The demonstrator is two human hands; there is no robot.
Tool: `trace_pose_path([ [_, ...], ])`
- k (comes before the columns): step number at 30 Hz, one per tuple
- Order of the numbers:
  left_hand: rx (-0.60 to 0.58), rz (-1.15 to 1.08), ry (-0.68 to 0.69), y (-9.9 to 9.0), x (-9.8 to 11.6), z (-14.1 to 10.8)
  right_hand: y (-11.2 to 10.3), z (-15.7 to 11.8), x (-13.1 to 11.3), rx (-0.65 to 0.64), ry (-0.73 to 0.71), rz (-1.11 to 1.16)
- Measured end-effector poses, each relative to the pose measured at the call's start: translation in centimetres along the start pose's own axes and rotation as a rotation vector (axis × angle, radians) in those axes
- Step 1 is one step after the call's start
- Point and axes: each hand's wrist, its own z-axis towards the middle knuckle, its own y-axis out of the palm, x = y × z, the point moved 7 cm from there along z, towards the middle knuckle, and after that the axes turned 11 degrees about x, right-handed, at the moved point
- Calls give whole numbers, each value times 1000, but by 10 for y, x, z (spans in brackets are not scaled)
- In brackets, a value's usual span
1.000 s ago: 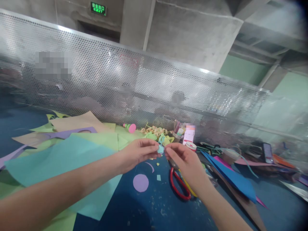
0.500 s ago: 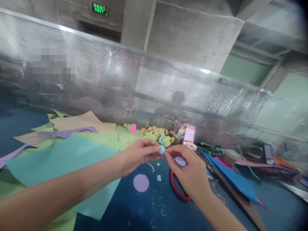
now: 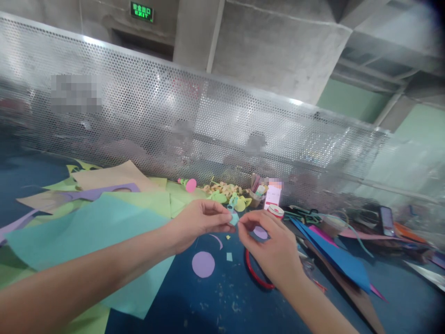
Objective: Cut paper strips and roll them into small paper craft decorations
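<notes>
Between the thumb and fingers of my left hand [image 3: 203,217] is a small light-blue paper piece [image 3: 234,219], held above the table. My right hand [image 3: 273,243] is closed in a pinch at the right edge of that same piece. Beneath the hands lie a purple paper disc [image 3: 203,264], a small pale-blue square [image 3: 229,256] and a thin purple curved strip [image 3: 217,241]. Another purple disc [image 3: 260,232] shows partly behind my right fingers. A red loop handle [image 3: 255,273] rests under my right hand, which hides part of it.
Large sheets, a turquoise one [image 3: 93,236] on top, spread across the left. Behind the hands sit yellow-green paper shapes [image 3: 241,203], a pink disc [image 3: 190,185], a lit phone [image 3: 273,197] and a tape roll [image 3: 276,212]. Blue sheets [image 3: 333,255] lie right. A perforated metal panel [image 3: 149,116] bounds the back.
My left fingers have shifted slightly and the light-blue piece is turned a little, showing more above the fingertips. Both hands stay almost in place.
</notes>
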Motion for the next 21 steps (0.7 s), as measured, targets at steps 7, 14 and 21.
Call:
trace_pose_path([
  [7,-29,40,-29,1,-5,0,6,-3,-1,-43,-57,-15],
  [14,-37,33,-38,5,-3,-3,4,-2,0,-28,-27,48],
  [21,-24,-36,-7,3,1,-2,-5,2,-8,44,-126,7],
])
